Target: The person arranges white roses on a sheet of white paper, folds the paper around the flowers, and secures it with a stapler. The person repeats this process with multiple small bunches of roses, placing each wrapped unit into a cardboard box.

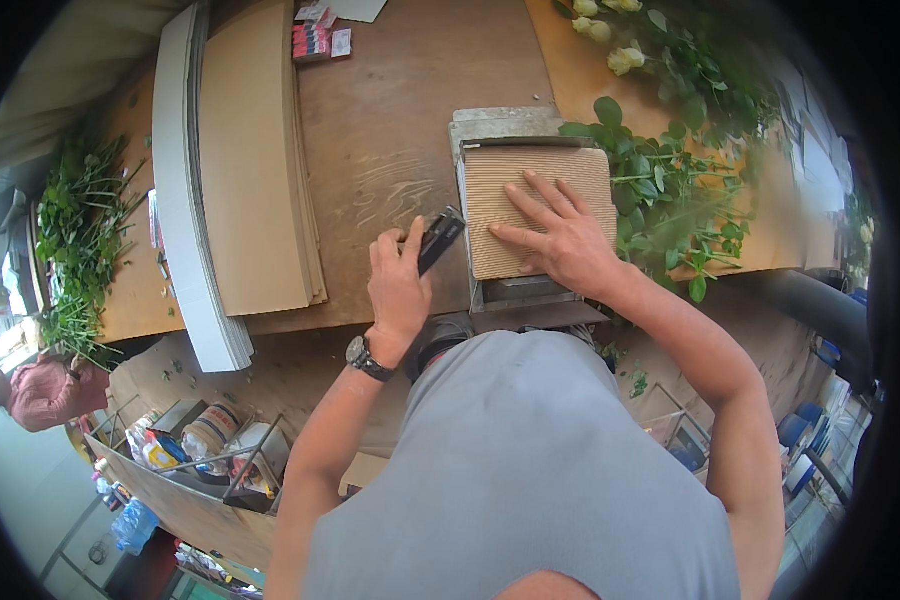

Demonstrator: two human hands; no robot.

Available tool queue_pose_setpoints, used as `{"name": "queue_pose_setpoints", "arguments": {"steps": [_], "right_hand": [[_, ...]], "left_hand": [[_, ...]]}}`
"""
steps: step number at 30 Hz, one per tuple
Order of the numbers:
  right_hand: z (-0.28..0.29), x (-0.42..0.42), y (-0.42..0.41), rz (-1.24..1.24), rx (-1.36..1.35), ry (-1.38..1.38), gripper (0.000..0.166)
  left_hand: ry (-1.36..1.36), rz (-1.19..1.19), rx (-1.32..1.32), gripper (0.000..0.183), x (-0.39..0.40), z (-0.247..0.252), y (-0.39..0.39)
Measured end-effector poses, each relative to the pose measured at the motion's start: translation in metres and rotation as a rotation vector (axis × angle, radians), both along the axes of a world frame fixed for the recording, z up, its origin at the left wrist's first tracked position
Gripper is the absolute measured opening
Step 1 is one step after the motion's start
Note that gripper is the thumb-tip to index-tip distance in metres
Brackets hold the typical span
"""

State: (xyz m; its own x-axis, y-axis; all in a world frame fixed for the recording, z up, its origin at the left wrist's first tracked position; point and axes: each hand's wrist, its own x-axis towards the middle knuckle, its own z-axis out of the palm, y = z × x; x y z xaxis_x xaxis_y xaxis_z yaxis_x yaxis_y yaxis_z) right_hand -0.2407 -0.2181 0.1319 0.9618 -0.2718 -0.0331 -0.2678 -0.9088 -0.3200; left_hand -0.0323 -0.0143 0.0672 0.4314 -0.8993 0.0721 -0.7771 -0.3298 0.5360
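My left hand (403,274) grips a black stapler (441,240), its far end close to the left edge of a sheet of corrugated cardboard (491,191). That brown ribbed sheet lies on a metal frame or stand (506,124) at the front of the table. A dark metal strip (529,142) runs along the sheet's far edge. Spread flat on the cardboard, my right hand (562,240) has its fingers apart and holds nothing. What lies beneath the sheet is mostly hidden.
Stacks of brown cardboard (251,165) and white sheets (187,187) extend past the wooden table's (412,82) left side. Small pink-and-black boxes (312,42) lie farther back. Leafy stems (667,187) and pale roses (626,60) are at right. A person in pink (56,394) is at far left.
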Motion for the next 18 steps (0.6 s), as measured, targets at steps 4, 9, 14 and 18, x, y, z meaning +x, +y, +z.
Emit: {"name": "queue_pose_setpoints", "arguments": {"steps": [4, 9, 14, 18], "right_hand": [[-0.002, -0.001, 0.000, 0.001, 0.007, -0.004, 0.083], [-0.004, -0.002, 0.000, 0.001, 0.006, -0.003, 0.083], [-0.005, 0.000, -0.002, -0.039, 0.057, 0.041, 0.097], [0.000, 0.001, -0.002, -0.091, 0.114, 0.029, 0.103]], "left_hand": [[-0.048, -0.071, 0.006, 0.084, -0.013, 0.023, -0.003], [0.012, -0.194, 0.017, 0.074, 0.000, 0.028, -0.010], [0.148, -0.455, 0.058, 0.050, 0.044, 0.023, -0.041], [0.100, -0.484, 0.240, 0.032, 0.053, 0.022, -0.059]]}}
